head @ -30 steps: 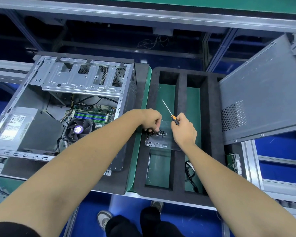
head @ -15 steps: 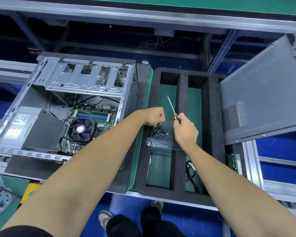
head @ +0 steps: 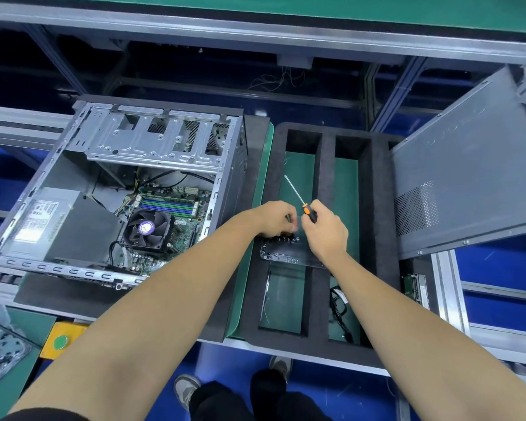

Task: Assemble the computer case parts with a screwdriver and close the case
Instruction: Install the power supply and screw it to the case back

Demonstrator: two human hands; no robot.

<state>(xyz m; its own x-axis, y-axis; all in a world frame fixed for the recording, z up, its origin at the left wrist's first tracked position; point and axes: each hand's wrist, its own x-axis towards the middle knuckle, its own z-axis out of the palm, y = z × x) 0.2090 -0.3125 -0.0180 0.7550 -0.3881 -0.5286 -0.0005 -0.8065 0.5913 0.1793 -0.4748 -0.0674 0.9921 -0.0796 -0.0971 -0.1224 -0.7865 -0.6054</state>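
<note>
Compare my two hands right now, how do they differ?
The right hand grips the screwdriver by its orange-and-black handle, shaft pointing up and away; the left hand holds no tool. The left hand's curled fingertips reach down at the screws on the clear screw tray; the right hand hovers above it. Both are over the tray.

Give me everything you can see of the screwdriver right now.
The slim screwdriver has a thin bare metal shaft and an orange-and-black handle. The right hand grips the handle, hiding most of it. The shaft angles up and away to the left, its tip free over the green mat in the black foam tray, touching nothing.
</note>
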